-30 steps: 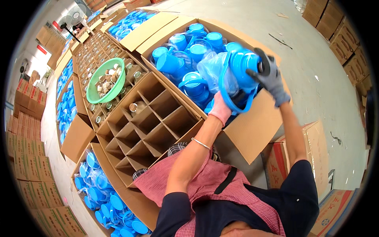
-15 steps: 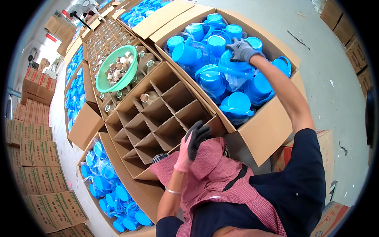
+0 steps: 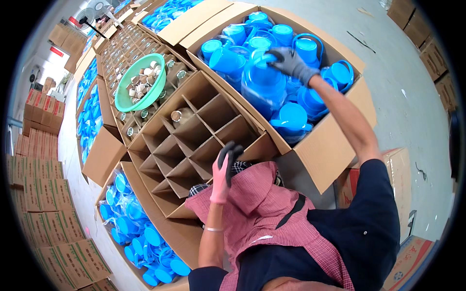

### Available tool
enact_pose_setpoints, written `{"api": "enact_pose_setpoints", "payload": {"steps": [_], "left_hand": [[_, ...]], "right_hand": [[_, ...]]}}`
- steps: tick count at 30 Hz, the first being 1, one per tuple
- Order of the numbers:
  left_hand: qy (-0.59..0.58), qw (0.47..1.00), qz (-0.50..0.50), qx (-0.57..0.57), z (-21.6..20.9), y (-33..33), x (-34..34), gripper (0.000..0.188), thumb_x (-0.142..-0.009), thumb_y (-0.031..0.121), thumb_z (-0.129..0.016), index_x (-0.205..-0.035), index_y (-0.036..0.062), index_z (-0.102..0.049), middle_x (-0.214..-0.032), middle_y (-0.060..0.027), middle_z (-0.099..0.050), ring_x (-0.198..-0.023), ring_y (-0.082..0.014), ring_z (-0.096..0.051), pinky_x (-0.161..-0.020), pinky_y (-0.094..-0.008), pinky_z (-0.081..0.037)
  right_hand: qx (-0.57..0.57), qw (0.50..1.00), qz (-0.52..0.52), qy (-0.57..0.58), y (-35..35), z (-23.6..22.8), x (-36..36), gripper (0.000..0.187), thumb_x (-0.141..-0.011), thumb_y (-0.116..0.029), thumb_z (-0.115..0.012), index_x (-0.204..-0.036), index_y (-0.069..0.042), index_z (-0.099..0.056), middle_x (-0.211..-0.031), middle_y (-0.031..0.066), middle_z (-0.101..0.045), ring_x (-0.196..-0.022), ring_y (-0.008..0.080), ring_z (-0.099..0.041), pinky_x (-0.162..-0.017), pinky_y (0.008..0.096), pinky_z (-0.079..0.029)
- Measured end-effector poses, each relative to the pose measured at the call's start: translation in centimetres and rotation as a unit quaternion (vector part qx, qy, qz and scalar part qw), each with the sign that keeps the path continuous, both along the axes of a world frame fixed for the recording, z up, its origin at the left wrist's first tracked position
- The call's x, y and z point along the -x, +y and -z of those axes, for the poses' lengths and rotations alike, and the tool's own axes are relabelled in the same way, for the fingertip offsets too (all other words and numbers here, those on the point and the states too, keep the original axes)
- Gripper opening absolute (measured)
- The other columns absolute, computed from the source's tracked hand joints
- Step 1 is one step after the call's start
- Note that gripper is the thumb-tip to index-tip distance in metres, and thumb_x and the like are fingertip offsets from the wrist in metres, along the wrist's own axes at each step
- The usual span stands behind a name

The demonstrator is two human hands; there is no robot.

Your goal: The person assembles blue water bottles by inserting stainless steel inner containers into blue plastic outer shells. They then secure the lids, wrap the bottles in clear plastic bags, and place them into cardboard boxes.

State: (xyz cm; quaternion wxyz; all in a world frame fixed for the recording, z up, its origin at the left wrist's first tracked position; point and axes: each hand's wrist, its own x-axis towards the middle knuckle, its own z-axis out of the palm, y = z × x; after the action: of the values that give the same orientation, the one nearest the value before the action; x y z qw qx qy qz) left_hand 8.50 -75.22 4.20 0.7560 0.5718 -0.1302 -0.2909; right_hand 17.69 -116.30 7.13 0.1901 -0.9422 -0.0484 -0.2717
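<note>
Moved: my right hand has stayed on the carton of blue jugs; my left hand barely shifted.
Divided carton: one glass liner in, other cells empty.
Right grip: clamped on a blue jug.
Left grip: fingers loosely curled, holding nothing.

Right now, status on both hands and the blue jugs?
Right hand gripping a blue jug in the jug carton. Left hand empty, over the divider box. Nothing in the way.
</note>
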Motion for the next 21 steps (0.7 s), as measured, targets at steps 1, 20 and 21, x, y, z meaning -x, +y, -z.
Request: {"api": "enact_pose_setpoints", "payload": {"steps": [1, 20, 21], "left_hand": [[-0.068, 0.996, -0.015, -0.053, 1.4, -1.0, -1.0, 0.045, -0.1, 0.023, -0.05, -0.134, -0.0056, -0.044, -0.126, -0.0184, -0.057, -0.116, -0.0256, -0.057, -0.101, -0.0351, -0.043], [-0.241, 0.924, -0.001, 0.297, -14.8, -3.4, -12.6, 0.06, -0.096, 0.033, -0.055, -0.142, 0.0027, -0.032, -0.131, -0.0128, -0.05, -0.119, -0.0247, -0.051, -0.102, -0.0381, -0.043], [-0.158, 0.936, 0.039, 0.311, -12.9, 0.3, -13.2, 0.058, -0.098, 0.041, -0.048, -0.139, 0.0026, -0.036, -0.127, -0.0107, -0.052, -0.114, -0.0229, -0.053, -0.097, -0.0382, -0.047]], "right_hand": [[0.006, 0.999, 0.023, 0.037, 0.2, -2.6, -0.1, 0.042, -0.082, -0.041, -0.064, -0.11, -0.009, -0.065, -0.102, 0.0171, -0.067, -0.093, 0.0349, -0.064, -0.082, 0.0452, -0.051], [0.091, 0.985, -0.101, -0.106, 10.2, -40.0, 9.1, 0.045, -0.089, -0.046, -0.061, -0.101, -0.003, -0.067, -0.083, 0.0145, -0.066, -0.071, 0.0205, -0.059, -0.064, 0.0325, -0.049], [0.008, 0.987, -0.097, -0.129, 12.4, -38.9, 8.6, 0.038, -0.089, -0.041, -0.061, -0.099, -0.005, -0.067, -0.081, 0.0146, -0.065, -0.069, 0.0208, -0.059, -0.061, 0.0325, -0.048]]}}
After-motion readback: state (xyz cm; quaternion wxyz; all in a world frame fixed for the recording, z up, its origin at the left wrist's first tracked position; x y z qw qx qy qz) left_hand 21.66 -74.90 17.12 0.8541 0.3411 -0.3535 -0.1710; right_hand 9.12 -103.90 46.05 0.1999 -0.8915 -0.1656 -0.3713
